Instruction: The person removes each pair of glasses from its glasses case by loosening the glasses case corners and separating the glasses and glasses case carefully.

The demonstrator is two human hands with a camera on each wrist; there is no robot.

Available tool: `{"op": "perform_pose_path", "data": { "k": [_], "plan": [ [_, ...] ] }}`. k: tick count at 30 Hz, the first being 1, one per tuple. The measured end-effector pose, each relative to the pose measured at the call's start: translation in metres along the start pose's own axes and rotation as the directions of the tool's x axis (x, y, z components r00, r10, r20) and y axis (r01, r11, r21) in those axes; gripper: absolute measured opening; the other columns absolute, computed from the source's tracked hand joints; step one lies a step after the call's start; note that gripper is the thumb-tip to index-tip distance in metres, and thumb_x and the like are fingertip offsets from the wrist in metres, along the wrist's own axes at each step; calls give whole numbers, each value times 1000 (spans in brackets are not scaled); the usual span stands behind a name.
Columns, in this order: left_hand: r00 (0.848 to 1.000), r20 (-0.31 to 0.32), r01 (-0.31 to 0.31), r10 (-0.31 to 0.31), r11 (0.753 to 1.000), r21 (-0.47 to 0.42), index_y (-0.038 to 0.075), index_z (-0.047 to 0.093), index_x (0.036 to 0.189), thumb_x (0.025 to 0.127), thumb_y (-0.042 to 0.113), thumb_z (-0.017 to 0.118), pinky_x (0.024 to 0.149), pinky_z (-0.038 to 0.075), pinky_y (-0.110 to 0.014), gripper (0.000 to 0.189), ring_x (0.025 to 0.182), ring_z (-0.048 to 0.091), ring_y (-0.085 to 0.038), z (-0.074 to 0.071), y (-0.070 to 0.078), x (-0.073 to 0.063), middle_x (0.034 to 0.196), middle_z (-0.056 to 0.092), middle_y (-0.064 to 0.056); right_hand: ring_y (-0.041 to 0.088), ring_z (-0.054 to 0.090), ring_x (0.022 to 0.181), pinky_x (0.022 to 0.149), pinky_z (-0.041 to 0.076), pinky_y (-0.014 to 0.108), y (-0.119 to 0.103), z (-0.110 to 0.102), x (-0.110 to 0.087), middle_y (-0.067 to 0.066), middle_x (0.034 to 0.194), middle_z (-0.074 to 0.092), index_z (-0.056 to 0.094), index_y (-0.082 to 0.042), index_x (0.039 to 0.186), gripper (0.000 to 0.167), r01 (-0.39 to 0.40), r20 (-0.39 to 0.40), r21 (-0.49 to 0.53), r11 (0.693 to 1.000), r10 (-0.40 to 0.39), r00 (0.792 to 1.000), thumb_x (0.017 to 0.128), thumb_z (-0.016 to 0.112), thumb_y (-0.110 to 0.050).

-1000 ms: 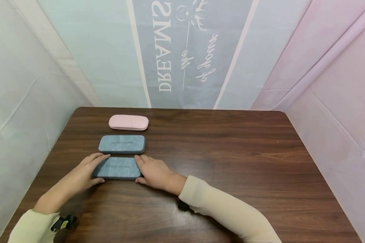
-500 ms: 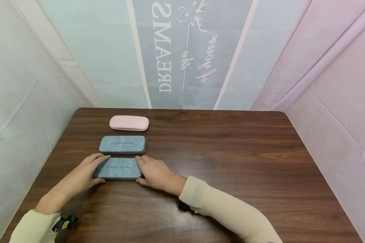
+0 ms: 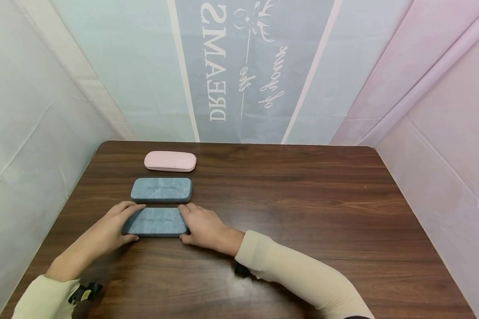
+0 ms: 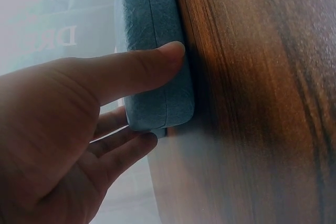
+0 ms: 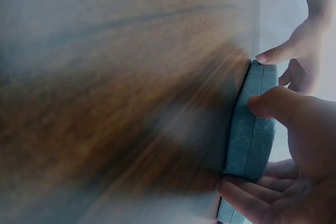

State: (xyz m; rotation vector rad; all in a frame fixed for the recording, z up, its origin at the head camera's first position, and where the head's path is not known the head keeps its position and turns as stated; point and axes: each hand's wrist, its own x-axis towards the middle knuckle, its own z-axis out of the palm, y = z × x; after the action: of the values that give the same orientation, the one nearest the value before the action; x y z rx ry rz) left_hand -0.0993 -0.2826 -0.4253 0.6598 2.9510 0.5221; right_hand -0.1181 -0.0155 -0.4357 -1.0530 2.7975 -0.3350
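Observation:
A blue, marbled glasses case (image 3: 156, 222) with small dark lettering on its lid lies lengthwise on the table, between both hands. My left hand (image 3: 112, 225) grips its left end, thumb on the near side and fingers round the far side. At the right end my right hand (image 3: 203, 228) holds it the same way. The left wrist view shows the left thumb (image 4: 157, 64) across the seam of the case's side. Seen from the right wrist, the right thumb (image 5: 265, 103) presses the near side of the closed case.
Just behind the held case lies a second blue glasses case (image 3: 161, 190), parallel to it. Farther back, near the rear edge of the brown wooden table (image 3: 295, 199), sits a pink glasses case (image 3: 170, 161). Printed fabric (image 3: 247, 88) hangs behind the table.

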Motion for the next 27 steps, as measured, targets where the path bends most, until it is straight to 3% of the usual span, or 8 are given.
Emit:
{"op": "perform_pose_path", "data": {
  "k": [20, 27],
  "plan": [
    [997, -15, -74, 74, 997, -8, -6, 55, 137, 69, 12, 95, 97, 46, -59, 81, 120, 52, -44, 2, 13, 2, 128, 55, -25, 20, 58, 124, 95, 52, 30, 8, -9, -17, 12, 134, 60, 47, 0, 146, 75, 30, 29, -44, 999, -29, 999, 89, 77, -39],
    [998, -7, -59, 59, 998, 19, -3, 57, 136, 70, 17, 95, 95, 49, -57, 79, 120, 53, -41, 2, 25, 6, 127, 56, -22, 22, 60, 122, 95, 53, 31, 16, -12, -25, 12, 132, 60, 48, 0, 143, 74, 35, 18, -51, 998, -34, 999, 88, 79, -38]
  ]
}}
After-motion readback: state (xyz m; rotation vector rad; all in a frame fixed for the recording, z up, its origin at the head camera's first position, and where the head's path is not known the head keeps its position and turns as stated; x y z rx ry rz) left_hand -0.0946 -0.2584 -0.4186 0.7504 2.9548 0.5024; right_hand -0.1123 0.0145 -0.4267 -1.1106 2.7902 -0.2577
